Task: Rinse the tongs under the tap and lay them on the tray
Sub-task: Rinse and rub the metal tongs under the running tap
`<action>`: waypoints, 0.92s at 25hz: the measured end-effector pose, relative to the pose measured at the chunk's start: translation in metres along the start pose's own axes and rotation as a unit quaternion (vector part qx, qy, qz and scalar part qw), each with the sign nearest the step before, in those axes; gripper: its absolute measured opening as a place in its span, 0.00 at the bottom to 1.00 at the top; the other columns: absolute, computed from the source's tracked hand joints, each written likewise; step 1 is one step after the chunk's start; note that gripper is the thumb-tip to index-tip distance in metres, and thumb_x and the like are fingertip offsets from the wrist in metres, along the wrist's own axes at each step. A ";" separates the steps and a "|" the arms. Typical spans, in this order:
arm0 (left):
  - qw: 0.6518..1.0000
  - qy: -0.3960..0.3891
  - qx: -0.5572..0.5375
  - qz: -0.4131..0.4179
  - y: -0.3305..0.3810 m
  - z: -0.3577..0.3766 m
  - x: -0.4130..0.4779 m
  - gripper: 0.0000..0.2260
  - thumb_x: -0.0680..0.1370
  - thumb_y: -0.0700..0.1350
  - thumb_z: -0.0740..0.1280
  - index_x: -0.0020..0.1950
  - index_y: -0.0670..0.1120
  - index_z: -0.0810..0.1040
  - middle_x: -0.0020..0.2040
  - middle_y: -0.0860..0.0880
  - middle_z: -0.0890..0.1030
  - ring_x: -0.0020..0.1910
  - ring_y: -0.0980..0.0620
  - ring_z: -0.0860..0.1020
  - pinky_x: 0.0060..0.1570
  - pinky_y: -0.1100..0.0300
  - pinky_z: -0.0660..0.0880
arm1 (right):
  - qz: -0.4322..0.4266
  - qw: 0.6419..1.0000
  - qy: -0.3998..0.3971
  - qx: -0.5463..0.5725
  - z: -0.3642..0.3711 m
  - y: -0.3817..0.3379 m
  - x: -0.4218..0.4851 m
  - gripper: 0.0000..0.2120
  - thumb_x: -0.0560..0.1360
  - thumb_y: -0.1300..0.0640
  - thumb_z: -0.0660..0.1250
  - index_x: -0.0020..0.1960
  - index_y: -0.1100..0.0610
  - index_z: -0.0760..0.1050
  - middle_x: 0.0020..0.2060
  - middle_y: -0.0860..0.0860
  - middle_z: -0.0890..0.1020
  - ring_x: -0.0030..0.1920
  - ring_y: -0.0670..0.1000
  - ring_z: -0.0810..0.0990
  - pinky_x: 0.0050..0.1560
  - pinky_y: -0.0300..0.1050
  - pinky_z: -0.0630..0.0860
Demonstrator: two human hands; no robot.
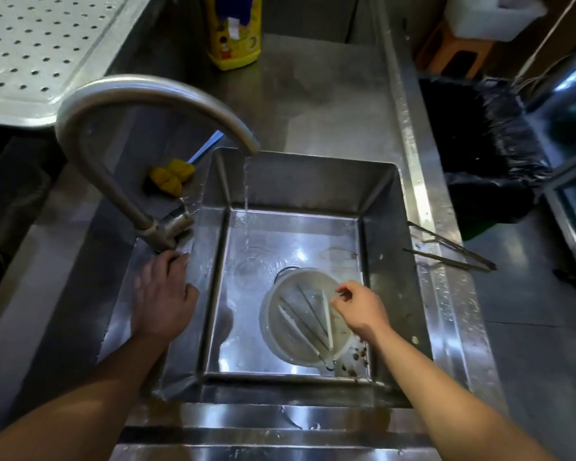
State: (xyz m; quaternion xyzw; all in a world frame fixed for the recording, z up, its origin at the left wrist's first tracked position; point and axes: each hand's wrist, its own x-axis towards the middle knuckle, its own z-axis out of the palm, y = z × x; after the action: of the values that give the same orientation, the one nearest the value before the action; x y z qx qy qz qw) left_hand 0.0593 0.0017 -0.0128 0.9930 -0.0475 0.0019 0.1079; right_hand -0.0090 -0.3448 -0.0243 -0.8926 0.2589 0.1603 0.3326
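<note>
In the upper left of the frame a perforated tray (30, 44) of pale metal sits on a raised surface with nothing lying on it. Below it the curved tap (140, 94) arches from its base at left centre over to the sink. The left hand (163, 294) lies flat on the wet steel beside the sink, palm down and fingers nearly straight, with its fingertips touching the foot of the tap; it grips nothing. Just behind the tap's base a yellow sponge (170, 178) on a blue handle rests on the counter, and a yellow bottle (233, 38) stands at top centre. A thin stream of water (246, 201) falls from the spout into the far left part of the sink (379, 201), whose floor is wet and shiny. In the near right part of the sink sits a round pale bowl (280, 327), and in it lie the tongs (313, 324), several slim white and dark pieces fanned out, well apart from the stream. The right hand (359, 311) hovers over the bowl's right edge with its fingers curled and thumb and forefinger close together at the upper end of a white piece; whether it pinches it cannot be told. Brown scraps (356, 357) dot the sink's near right corner. At right centre a second pair of tongs (446, 247), dark, lies across the counter's edge, and a black bin bag (479, 144) sits beyond at the upper right.
</note>
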 end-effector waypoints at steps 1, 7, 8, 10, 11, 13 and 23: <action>1.000 -0.002 0.001 0.003 0.001 0.000 0.000 0.26 0.69 0.49 0.58 0.66 0.44 0.73 0.65 0.41 0.72 0.60 0.35 0.71 0.58 0.39 0.70 | -0.013 0.999 0.031 0.004 -0.018 -0.001 -0.003 0.14 0.75 0.53 0.69 0.59 0.52 0.80 0.50 0.50 0.85 0.50 0.53 0.83 0.51 0.47 0.78; 1.000 -0.010 0.008 -0.029 0.022 -0.004 -0.001 0.23 0.68 0.48 0.61 0.60 0.41 0.73 0.65 0.38 0.71 0.58 0.34 0.71 0.54 0.37 0.72 | -0.149 0.951 0.253 -0.101 -0.140 0.023 -0.012 0.18 0.72 0.57 0.74 0.61 0.54 0.79 0.52 0.54 0.83 0.52 0.58 0.80 0.47 0.51 0.76; 0.999 -0.010 0.010 -0.036 0.025 -0.003 -0.003 0.22 0.68 0.48 0.61 0.60 0.41 0.72 0.65 0.38 0.71 0.58 0.34 0.71 0.53 0.37 0.72 | -0.145 0.944 0.260 -0.145 -0.155 0.030 -0.006 0.21 0.72 0.56 0.74 0.64 0.54 0.77 0.55 0.55 0.81 0.56 0.60 0.78 0.48 0.53 0.76; 0.999 -0.006 0.009 -0.038 0.025 -0.001 -0.004 0.23 0.68 0.48 0.60 0.60 0.40 0.72 0.65 0.38 0.71 0.59 0.34 0.70 0.54 0.37 0.72 | -0.099 0.945 0.214 -0.226 -0.175 0.043 0.010 0.30 0.71 0.49 0.75 0.70 0.53 0.71 0.62 0.55 0.77 0.62 0.61 0.73 0.54 0.56 0.76; 0.999 -0.002 0.006 -0.035 0.024 0.000 -0.003 0.23 0.68 0.48 0.60 0.60 0.40 0.73 0.65 0.38 0.71 0.59 0.34 0.70 0.54 0.37 0.72 | -0.073 0.947 0.180 -0.254 -0.180 0.048 0.019 0.35 0.70 0.46 0.76 0.73 0.53 0.68 0.65 0.55 0.75 0.64 0.61 0.71 0.57 0.57 0.75; 0.999 0.010 0.000 -0.036 0.021 0.002 -0.002 0.23 0.69 0.48 0.59 0.61 0.40 0.73 0.65 0.39 0.72 0.60 0.34 0.70 0.55 0.36 0.72 | -0.039 0.946 0.122 -0.297 -0.183 0.056 0.034 0.40 0.69 0.42 0.76 0.74 0.55 0.64 0.68 0.55 0.71 0.67 0.61 0.69 0.61 0.59 0.73; 0.998 0.053 -0.006 -0.021 0.018 0.011 -0.001 0.22 0.70 0.49 0.58 0.60 0.38 0.74 0.63 0.38 0.73 0.60 0.33 0.70 0.55 0.35 0.71 | -0.057 0.917 0.126 -0.375 -0.174 0.066 0.062 0.27 0.71 0.41 0.73 0.63 0.56 0.74 0.59 0.55 0.77 0.60 0.59 0.74 0.55 0.54 0.75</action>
State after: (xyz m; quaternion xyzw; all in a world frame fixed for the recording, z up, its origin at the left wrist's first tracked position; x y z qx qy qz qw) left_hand 0.0564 -0.0184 -0.0193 0.9916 -0.0211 0.0521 0.1164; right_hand 0.0236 -0.5276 0.0400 -0.9777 0.1684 0.1132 -0.0537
